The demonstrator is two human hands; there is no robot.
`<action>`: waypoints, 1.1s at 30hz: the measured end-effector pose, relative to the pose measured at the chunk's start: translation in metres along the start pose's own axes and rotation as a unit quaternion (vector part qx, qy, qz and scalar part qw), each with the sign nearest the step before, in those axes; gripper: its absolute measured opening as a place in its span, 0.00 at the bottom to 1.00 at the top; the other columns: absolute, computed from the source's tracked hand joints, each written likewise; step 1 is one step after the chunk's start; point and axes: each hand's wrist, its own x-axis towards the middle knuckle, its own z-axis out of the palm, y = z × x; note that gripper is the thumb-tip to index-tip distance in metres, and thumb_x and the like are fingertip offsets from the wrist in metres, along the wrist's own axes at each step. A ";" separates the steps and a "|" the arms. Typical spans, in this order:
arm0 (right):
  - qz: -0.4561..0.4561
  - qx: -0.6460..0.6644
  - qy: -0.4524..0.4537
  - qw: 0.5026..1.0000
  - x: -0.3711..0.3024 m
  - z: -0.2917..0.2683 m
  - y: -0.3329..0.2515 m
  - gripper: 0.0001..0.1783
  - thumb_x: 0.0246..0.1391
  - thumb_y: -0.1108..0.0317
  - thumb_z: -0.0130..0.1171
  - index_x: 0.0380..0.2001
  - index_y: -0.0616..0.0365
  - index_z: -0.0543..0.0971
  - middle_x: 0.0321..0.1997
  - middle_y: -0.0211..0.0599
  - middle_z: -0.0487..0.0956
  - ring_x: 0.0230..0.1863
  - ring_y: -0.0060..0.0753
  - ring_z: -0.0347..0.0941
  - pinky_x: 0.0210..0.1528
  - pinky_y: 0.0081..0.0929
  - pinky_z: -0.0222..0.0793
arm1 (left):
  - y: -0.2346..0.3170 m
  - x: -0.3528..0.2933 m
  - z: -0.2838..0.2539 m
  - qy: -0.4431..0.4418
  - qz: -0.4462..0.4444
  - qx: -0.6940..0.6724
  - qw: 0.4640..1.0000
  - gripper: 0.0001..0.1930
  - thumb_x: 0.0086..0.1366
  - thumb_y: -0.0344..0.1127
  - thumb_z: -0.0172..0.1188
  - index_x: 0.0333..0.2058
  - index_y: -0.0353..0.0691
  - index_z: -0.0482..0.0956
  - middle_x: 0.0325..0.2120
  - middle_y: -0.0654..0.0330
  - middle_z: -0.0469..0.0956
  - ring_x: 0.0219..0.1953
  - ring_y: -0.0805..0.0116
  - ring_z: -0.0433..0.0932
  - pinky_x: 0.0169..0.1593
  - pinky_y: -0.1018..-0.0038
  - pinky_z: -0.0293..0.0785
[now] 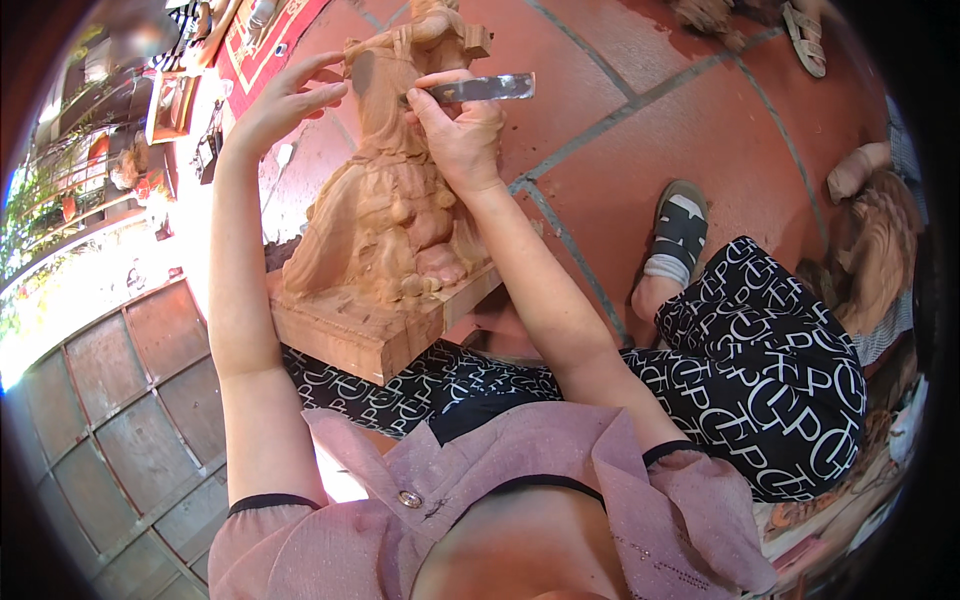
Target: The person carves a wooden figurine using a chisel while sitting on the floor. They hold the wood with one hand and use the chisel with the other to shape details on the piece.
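Observation:
A carved wooden figure with flowing robes stands on a thick square wooden base in front of me. The base rests at my lap, partly over my leg. In my right hand is a dark flat strip with a shiny, worn end; its kind I cannot make out. That hand's fingers are pinched around the strip against the figure's upper body. My left hand is at the figure's left upper side, fingers spread and curved, holding nothing. Whether its fingertips touch the wood I cannot tell.
Red floor tiles with grey joints lie beyond the figure. My sandalled foot is at the right. Other wood carvings stand at the far right, near another person's hand. A sandalled foot shows at top right.

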 end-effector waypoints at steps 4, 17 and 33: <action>-0.040 -0.032 -0.020 0.998 0.001 0.001 0.006 0.03 0.47 0.76 0.57 0.26 0.61 0.73 0.20 0.33 0.76 0.21 0.21 0.75 0.23 0.18 0.69 | 0.000 0.000 0.000 0.007 -0.001 -0.002 1.000 0.27 0.60 0.46 0.56 0.56 0.45 0.64 0.43 0.62 0.73 0.43 0.73 0.73 0.45 0.75 0.69; 0.115 0.139 -0.034 0.983 -0.003 -0.012 0.005 0.06 0.50 0.76 0.55 0.30 0.61 0.68 0.23 0.33 0.76 0.22 0.21 0.75 0.21 0.16 0.69 | -0.006 0.005 0.004 0.000 -0.016 0.002 1.000 0.28 0.60 0.45 0.57 0.57 0.46 0.63 0.43 0.61 0.73 0.43 0.73 0.73 0.45 0.75 0.70; 0.083 0.097 -0.014 0.992 -0.003 -0.001 0.003 0.05 0.48 0.77 0.57 0.28 0.62 0.71 0.24 0.34 0.76 0.22 0.20 0.74 0.25 0.17 0.70 | -0.003 -0.002 -0.002 -0.016 -0.021 -0.009 1.000 0.29 0.59 0.47 0.57 0.58 0.49 0.62 0.45 0.60 0.72 0.42 0.74 0.73 0.44 0.76 0.70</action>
